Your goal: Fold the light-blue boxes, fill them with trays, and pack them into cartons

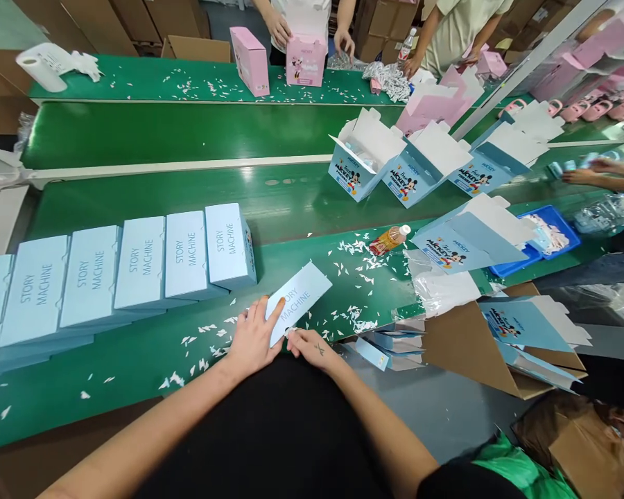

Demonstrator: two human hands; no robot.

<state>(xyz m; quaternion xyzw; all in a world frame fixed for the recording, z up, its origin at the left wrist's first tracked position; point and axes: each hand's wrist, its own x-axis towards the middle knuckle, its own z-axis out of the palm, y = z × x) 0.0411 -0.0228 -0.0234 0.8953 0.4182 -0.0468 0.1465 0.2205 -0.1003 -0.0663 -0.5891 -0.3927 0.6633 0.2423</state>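
Observation:
A light blue "STORY MACHINE" box (300, 299) lies on the green table (135, 360) in front of me. My left hand (252, 337) rests on its near left side, fingers closed against it with the index finger laid along the top. My right hand (308, 344) pinches the box's near end, fingers curled. To the left, a row of several finished blue "STORY MACHINE" boxes (135, 267) leans together like dominoes.
White paper scraps litter the table. A stack of flat blue cartons (392, 343) sits right of my hands on cardboard. Open blue Mickey boxes (367, 163) ride the conveyor. A bottle (390, 240) lies nearby. Other people handle pink boxes (306, 59) at the far side.

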